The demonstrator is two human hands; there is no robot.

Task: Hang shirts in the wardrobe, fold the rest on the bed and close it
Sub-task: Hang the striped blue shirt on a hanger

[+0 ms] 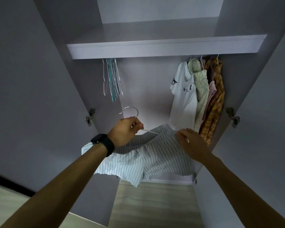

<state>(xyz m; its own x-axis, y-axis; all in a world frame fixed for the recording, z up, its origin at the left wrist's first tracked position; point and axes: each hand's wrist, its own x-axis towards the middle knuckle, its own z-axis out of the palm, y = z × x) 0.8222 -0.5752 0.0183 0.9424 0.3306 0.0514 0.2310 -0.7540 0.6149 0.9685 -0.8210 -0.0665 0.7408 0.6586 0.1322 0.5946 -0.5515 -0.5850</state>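
I face the open wardrobe [155, 89]. My left hand [124, 130] grips a white hanger [130, 111] just below its metal hook. A blue-and-white striped shirt [148, 157] hangs from that hanger, spread between my arms. My right hand [190, 142] pinches the shirt's upper right edge near the shoulder. On the rail at the right hang a white T-shirt [184, 99], a floral garment [201, 89], a pink top [211, 92] and an orange plaid shirt [216, 102]. The rail itself is hidden behind the shelf.
Several empty hangers [112, 78] hang at the left under the shelf [163, 47]. Both wardrobe doors [31, 96] stand open at my sides, with hinges [90, 116] showing. Wood-look wardrobe floor [155, 204] lies below. A black watch [104, 143] is on my left wrist.
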